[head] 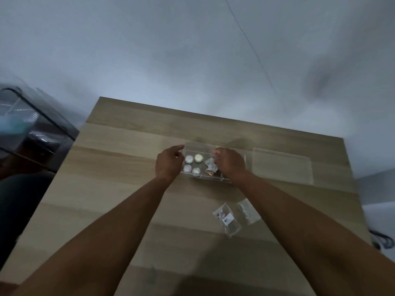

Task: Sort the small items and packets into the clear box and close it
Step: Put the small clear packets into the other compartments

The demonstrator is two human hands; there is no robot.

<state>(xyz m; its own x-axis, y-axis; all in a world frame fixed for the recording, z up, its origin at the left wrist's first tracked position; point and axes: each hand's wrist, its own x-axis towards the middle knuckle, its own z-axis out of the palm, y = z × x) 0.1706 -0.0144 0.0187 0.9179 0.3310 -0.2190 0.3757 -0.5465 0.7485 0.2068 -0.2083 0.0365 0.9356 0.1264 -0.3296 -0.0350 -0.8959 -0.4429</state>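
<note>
The clear box point(198, 147) stands open in the middle of the wooden table. Its left compartment holds several small round white items point(189, 159). Small crinkled packets point(210, 165) lie in the middle compartment. My left hand point(167, 164) rests against the box's left wall, fingers loosely curled. My right hand point(229, 163) hovers over the box's right part, fingers bent down into it; whether it grips anything is hidden. The clear lid point(282, 165) lies flat to the right of the box. Two clear plastic packets point(227, 218) point(248, 211) lie on the table nearer to me.
The wooden table point(128, 189) stands against a pale wall. A dark glass-sided case point(36, 133) sits off the table's left edge. Cables point(384, 240) show past the table's right edge.
</note>
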